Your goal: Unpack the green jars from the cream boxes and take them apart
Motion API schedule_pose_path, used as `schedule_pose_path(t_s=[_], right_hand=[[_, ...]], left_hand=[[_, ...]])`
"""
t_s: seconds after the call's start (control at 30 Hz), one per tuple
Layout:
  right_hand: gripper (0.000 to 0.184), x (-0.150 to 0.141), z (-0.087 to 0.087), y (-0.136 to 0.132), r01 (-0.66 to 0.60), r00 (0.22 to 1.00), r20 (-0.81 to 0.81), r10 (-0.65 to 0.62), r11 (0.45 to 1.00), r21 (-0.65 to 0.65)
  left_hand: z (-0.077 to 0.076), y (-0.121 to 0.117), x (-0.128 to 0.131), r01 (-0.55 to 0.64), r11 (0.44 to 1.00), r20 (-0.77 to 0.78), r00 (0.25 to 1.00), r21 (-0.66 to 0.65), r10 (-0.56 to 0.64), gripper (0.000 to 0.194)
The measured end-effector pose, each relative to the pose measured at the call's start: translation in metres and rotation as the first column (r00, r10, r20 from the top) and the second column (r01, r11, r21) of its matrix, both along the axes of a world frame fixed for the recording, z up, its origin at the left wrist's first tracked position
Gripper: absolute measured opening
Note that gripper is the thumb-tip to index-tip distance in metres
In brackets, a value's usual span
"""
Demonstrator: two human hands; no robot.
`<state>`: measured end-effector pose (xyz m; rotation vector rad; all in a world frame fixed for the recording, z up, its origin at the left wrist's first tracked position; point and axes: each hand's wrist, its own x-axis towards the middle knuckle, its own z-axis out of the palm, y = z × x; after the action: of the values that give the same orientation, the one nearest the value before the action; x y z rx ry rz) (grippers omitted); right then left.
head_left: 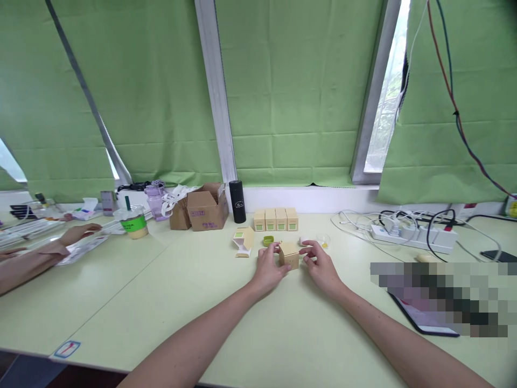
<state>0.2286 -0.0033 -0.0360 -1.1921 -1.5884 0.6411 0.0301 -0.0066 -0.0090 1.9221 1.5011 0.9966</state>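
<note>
Two bare forearms (pixel 214 328) reach over the desk (pixel 161 323) — at their end, the left hand (pixel 271 269) grasps one small cardboard box (pixel 289 260). The box lies directly right of the left fingers, the nearer ones; it looks almost cubic, without a clear long axis. The right hand (pixel 322 268) has its fingers parted and curled at the box's right side — whether they touch, I cannot tell. Beyond the fingers: four boxes (pixel 276 220) in a row, one opened box (pixel 243 242) leftward, one green container (pixel 267 241).
</note>
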Motion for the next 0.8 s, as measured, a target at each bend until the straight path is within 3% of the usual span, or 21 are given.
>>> schedule_pose_path(t_s=[0.27, 0.43, 0.6, 0.8], right_hand=[[0.037, -0.005, 0.017, -0.015, 0.039, 0.999, 0.013, -0.040, 0.996, 0.084], [0.034, -0.007, 0.024, -0.023, 0.067, 0.996, 0.040, -0.075, 0.982, 0.174], [0.035, -0.009, 0.027, -0.028, 0.064, 0.993, 0.072, -0.088, 0.958, 0.279], [0.040, -0.012, 0.029, -0.036, 0.011, 0.994, 0.100, -0.051, 0.929, 0.371]], left_hand=[[0.004, -0.003, 0.002, -0.036, 0.999, 0.113, 0.993, 0.025, 0.033, 0.049], [0.010, -0.011, -0.001, -0.021, 0.973, 0.103, 0.995, 0.228, -0.003, 0.052], [0.015, -0.019, -0.002, 0.053, 0.874, -0.074, 0.997, 0.483, -0.020, 0.053], [0.015, -0.022, -0.003, 0.117, 0.731, -0.189, 0.982, 0.672, 0.016, 0.048]])
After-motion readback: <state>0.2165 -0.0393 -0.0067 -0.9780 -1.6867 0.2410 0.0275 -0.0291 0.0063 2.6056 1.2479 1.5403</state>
